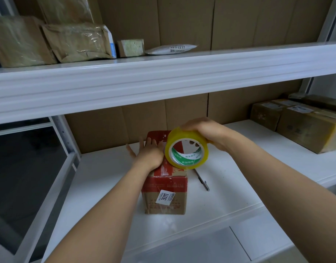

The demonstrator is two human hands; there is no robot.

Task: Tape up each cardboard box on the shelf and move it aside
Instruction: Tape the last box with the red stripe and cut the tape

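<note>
Taping is the step in hand: the small red-and-brown cardboard box with a white label (pixel 164 186) stands at the centre of the frame on the white lower shelf (pixel 230 196), and the left hand (pixel 148 154) lies flat on its top, fingers straight, pressing the flaps or the strip down. The right hand (pixel 203 133) grips the roll of yellowish clear packing tape with a green-and-white core (pixel 186 149) from above, fingers curled round its rim, the roll touching the box top just right of the left hand. By the look of it, the next move calls for drawing the roll along the seam, cutting the strip, then shifting the box aside. A dark slim cutter or pen (pixel 202 180) lies on the shelf just right of the box. Taped brown boxes (pixel 304 124) sit at the right edge. On the white upper shelf (pixel 163 76), brown parcels (pixel 55 42) crowd the upper left, beside a white mailer bag (pixel 171 49). Cardboard sheets line the back.
</note>
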